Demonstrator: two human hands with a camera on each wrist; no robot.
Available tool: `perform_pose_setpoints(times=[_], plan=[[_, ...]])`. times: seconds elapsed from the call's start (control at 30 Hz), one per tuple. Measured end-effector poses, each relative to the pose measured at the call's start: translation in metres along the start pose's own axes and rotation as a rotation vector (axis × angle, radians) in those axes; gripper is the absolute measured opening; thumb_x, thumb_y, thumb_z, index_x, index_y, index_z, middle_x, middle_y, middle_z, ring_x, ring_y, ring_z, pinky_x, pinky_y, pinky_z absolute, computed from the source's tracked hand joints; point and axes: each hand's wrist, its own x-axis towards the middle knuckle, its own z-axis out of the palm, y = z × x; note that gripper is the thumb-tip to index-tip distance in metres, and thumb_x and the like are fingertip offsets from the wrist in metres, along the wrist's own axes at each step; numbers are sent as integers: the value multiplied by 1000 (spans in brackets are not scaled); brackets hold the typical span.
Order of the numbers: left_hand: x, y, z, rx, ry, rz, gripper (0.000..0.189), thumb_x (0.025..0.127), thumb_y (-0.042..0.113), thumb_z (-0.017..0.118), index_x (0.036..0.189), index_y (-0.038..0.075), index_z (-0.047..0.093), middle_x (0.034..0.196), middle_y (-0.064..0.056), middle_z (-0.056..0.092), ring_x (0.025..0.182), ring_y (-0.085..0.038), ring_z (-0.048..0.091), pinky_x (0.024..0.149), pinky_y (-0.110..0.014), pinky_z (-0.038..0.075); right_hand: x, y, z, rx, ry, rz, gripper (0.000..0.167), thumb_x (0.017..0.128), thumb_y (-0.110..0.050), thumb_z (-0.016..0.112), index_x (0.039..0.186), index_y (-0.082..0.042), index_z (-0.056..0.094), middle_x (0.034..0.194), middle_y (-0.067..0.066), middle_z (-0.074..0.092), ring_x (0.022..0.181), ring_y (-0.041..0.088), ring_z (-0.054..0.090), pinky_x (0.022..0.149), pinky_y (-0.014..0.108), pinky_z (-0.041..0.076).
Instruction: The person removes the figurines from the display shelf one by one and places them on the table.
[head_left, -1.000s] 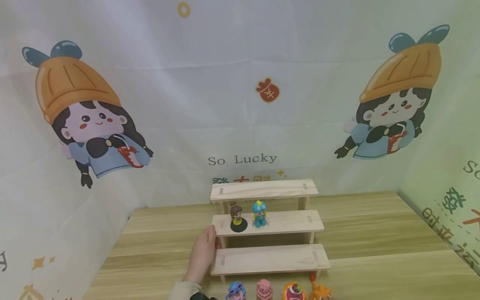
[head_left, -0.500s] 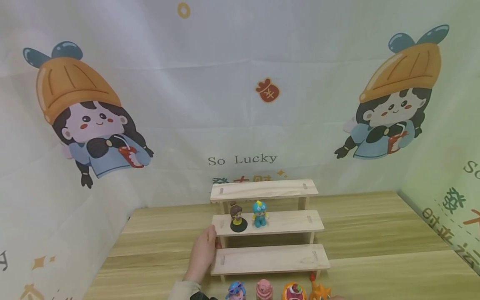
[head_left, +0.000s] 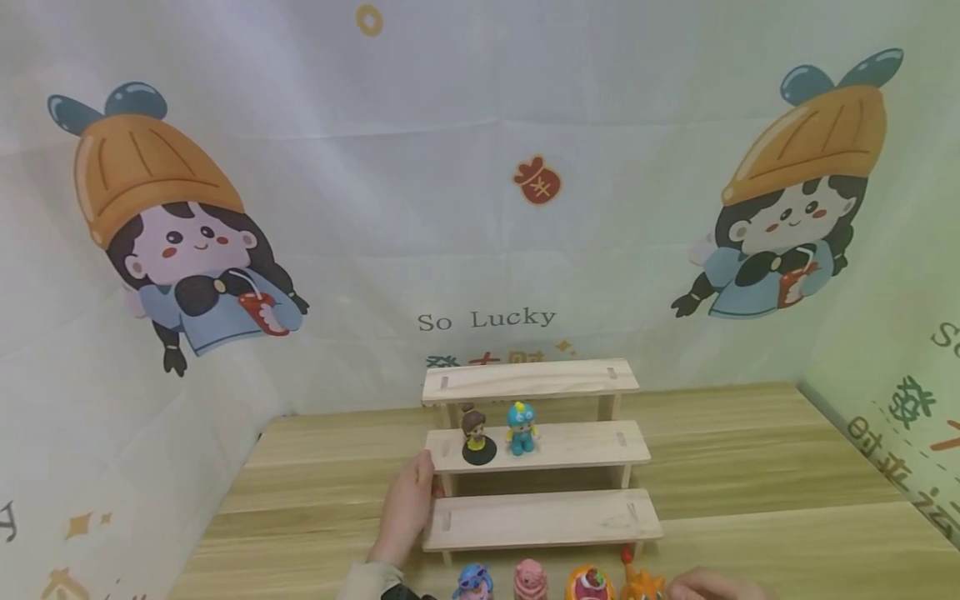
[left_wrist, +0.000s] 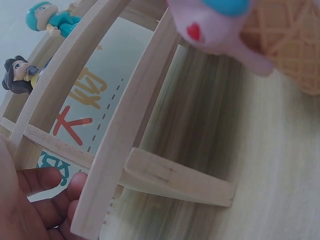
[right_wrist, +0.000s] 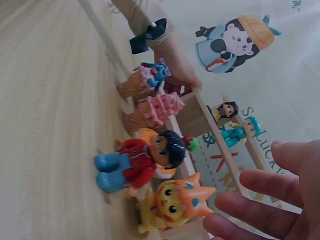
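1. Figurine (right_wrist: 172,204) of yellow and orange plastic, spiky-hooded, stands before the right end of the pale wooden three-step stand (head_left: 542,521); its long axis is upright, while the stand's runs left to right.
2. The right hand (right_wrist: 270,195), the nearer one, is just rightward of that figurine, fingers apart and holding nothing; I cannot tell whether a fingertip touches it.
3. The left hand (head_left: 407,500) grips the stand's left end, fingers curled.
4. Before the stand, leftward of the figurine: a red-jacketed boy doll (right_wrist: 137,160), a pink ice-cream-cone toy (right_wrist: 152,112) and a blue-and-pink cone toy (head_left: 473,581).
5. On the stand's middle step: a brown-haired black-based doll (head_left: 476,435) and a turquoise-suited doll (head_left: 521,429).
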Motion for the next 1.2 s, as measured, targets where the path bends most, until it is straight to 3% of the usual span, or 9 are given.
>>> perform_pose_setpoints(times=[0.07, 0.17, 0.33, 0.4, 0.5, 0.77, 1.0, 1.2], plan=[[0, 0, -1, 1, 0, -2, 49, 105, 39, 23, 78, 9, 51, 67, -1, 58, 61, -14, 48, 61, -31, 39, 4, -9, -7, 8, -22, 116, 30, 96, -32, 55, 102, -5, 68, 88, 3, 71, 76, 12, 66, 63, 32, 54], [0, 0, -1, 4, 1, 2, 49, 104, 39, 23, 77, 9, 52, 67, -1, 58, 60, -13, 48, 61, -31, 39, 10, -19, -14, -23, -43, 166, 34, 95, -36, 56, 106, -6, 67, 97, 7, 70, 86, 22, 66, 68, 40, 54], [0, -2, 1, -4, -6, -13, 50, 104, 40, 23, 77, 10, 52, 67, -1, 57, 60, -14, 48, 60, -30, 39, 20, -36, -15, -141, 21, 28, 24, 94, -31, 59, 101, -10, 69, 98, 2, 71, 88, 8, 64, 73, 29, 52], [0, -2, 1, -8, -9, -18, 50, 104, 41, 23, 77, 10, 52, 68, 0, 57, 60, -14, 48, 60, -30, 38, 23, -42, -13, -168, 75, 21, 23, 92, -32, 61, 99, -12, 70, 95, -1, 72, 86, 5, 64, 72, 26, 52], [0, -2, 1, -11, -13, -23, 50, 104, 42, 23, 77, 11, 52, 68, 0, 57, 60, -14, 47, 60, -30, 38, 29, -49, -13, -192, 110, 20, 22, 91, -32, 63, 100, -12, 70, 96, 0, 72, 87, 10, 66, 74, 29, 52], [0, -2, -1, -19, 0, -29, 50, 104, 41, 24, 76, 10, 52, 68, -1, 57, 61, -14, 48, 61, -30, 38, 47, -71, -17, -178, 74, -86, 25, 92, -35, 62, 103, -14, 69, 101, -4, 71, 89, 6, 64, 73, 25, 50], [-2, -3, -1, -25, -6, -14, 49, 104, 39, 24, 77, 10, 53, 67, -1, 56, 61, -14, 48, 62, -31, 40, 65, -87, -20, -164, 65, -142, 22, 92, -35, 62, 102, -16, 69, 102, -3, 71, 91, 15, 65, 72, 33, 50], [-2, 0, -2, -26, -9, -27, 51, 104, 43, 23, 79, 10, 53, 69, -1, 57, 62, -14, 48, 63, -31, 40, 82, -97, -25, -117, 43, -184, 23, 92, -32, 62, 101, -12, 68, 95, 1, 71, 89, 18, 66, 71, 31, 51]])
